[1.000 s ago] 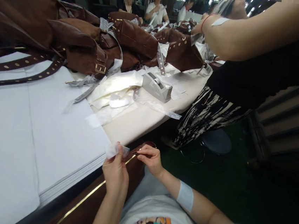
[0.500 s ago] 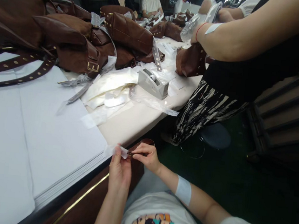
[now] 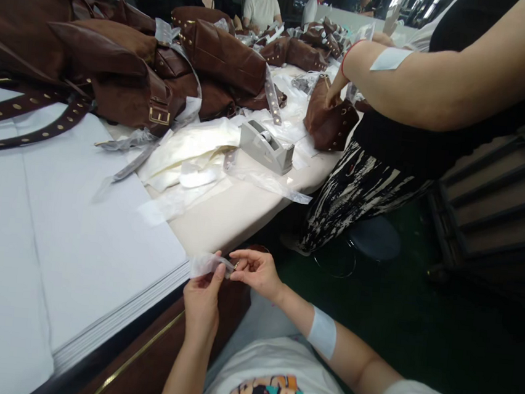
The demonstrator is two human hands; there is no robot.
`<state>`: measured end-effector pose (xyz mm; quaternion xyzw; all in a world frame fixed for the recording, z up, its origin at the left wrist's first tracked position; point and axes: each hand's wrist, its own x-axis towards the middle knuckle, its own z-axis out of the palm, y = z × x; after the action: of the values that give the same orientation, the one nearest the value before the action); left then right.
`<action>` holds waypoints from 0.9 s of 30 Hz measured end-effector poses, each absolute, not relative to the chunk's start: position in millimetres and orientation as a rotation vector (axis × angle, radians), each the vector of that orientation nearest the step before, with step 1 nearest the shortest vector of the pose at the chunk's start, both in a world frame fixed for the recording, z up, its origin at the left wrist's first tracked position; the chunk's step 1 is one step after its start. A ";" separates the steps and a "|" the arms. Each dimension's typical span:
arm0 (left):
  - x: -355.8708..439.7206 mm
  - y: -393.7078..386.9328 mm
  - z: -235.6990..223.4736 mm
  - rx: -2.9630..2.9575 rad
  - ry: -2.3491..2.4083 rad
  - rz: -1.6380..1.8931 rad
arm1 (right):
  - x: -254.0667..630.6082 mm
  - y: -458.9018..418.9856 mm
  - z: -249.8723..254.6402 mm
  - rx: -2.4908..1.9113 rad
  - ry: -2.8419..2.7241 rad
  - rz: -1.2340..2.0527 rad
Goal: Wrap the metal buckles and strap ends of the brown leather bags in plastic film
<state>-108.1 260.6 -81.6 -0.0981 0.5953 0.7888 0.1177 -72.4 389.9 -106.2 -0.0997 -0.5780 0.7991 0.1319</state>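
Observation:
Near the table's front edge, my left hand pinches a strip of translucent white wrapping between thumb and fingers. Close beside it on the right, my right hand has thumb and forefinger closed on a small metal fitting at the wrapping's end. The fitting's exact kind is too small to tell. Below both hands, a brown bag with a gold zipper lies against my lap, partly hidden by my left forearm.
White sheets are stacked at the left. Brown bags pile up behind them. A grey tape dispenser stands mid-table among plastic scraps. A co-worker's arm reaches over a brown bag at right; a stool stands below.
My left hand has shifted slightly left and its thumb has moved along the wrapping, which now covers more towards my right hand. The co-worker's hand has lowered onto the bag.

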 end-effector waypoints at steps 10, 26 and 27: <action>-141.7 237.7 -59.4 0.468 2.074 1.543 | -59.2 401.4 -114.7 -0.092 -1.515 2.596; -151.2 240.8 -98.9 0.479 2.089 1.622 | -59.6 397.7 -119.5 -0.304 -2.186 1.185; -150.0 240.7 -99.8 0.479 2.094 1.635 | -59.8 399.5 -118.7 -0.275 -2.188 1.134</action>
<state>-150.0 240.7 -99.8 0.1730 0.7568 0.5909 0.2193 -59.8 399.5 -118.7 -0.1049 -0.8345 0.4323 0.3250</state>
